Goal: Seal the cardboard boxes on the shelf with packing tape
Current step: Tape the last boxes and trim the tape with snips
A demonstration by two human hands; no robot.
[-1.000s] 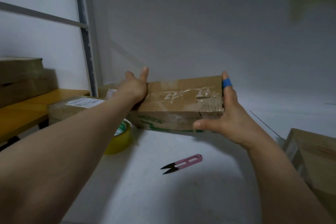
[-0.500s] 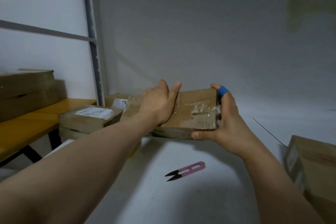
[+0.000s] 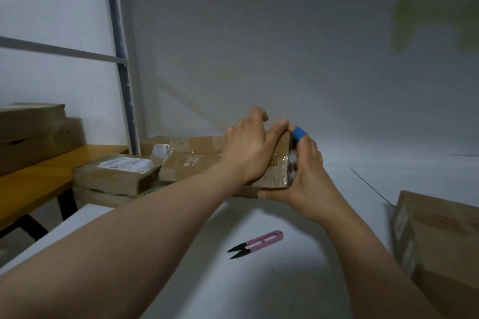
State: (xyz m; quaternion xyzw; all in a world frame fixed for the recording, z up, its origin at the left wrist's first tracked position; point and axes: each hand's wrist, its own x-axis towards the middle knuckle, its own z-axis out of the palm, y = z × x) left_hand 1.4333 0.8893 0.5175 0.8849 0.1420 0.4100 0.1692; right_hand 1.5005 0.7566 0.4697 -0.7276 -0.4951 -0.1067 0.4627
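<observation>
While the cardboard box (image 3: 197, 160) is held low over the white table (image 3: 285, 280), its right end is clasped by 2 hands: the left hand (image 3: 246, 147) is laid on top with fingers bent over the far edge, and the right hand (image 3: 305, 171) is cupped round the end, thumb beneath. Flat, stiff and probably light, it is best taken by its short ends. Glossy clear tape (image 3: 281, 160), likely slippery, is wrapped over matt brown board. Pink snips (image 3: 255, 243) are left nearby.

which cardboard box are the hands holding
The taped cardboard box in the middle, the only one held: left hand and right hand grip its right end.
</observation>
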